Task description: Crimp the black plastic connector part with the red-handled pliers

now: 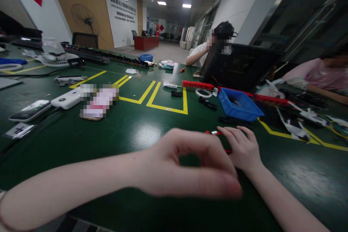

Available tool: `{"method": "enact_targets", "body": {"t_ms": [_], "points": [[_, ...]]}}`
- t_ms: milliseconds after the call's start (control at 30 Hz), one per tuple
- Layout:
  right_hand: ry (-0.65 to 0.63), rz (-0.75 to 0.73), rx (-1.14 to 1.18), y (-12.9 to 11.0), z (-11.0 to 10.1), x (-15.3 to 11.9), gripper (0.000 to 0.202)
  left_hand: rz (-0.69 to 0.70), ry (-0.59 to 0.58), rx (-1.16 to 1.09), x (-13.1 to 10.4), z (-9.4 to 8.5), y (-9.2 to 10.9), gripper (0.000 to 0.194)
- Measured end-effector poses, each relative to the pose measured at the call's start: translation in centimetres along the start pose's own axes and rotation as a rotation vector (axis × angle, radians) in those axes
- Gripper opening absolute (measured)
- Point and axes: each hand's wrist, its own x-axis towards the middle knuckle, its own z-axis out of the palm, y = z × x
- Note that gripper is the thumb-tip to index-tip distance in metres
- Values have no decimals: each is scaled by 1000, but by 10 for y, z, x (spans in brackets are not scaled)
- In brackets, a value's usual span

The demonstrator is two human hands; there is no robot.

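Observation:
My left hand [195,166] is raised close to the camera over the green table [114,134], its thumb and curled fingers brought together; anything between the fingertips is too hidden to tell. Just behind it and to the right, my right hand [243,148] rests low at the tabletop, fingers bent over a red-handled tool [216,132] with a shiny metal part. My left hand hides part of that tool. Beyond my right hand lies a black cable bundle [235,121], near a blue bin [239,106].
A phone [100,103], a white power strip [73,96] and a white device [30,111] lie at the left. Red strips [198,85] and a white ring [203,93] are further back. Two people sit across the table, one behind a large black panel [239,66].

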Motion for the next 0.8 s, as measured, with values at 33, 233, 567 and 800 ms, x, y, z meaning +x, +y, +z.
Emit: {"method": "enact_targets", "body": {"t_ms": [33, 233, 567, 800], "points": [[1, 3, 2, 0, 0, 0, 54, 34, 38, -31, 13, -6, -11, 18], [-15, 10, 40, 0, -4, 2, 58, 67, 79, 438, 34, -40, -105, 16], [-44, 3, 94, 1, -2, 2, 47, 8, -206, 537, 29, -43, -130, 19], [-37, -9, 124, -1, -3, 4, 44, 17, -189, 557, 27, -46, -136, 17]]}}
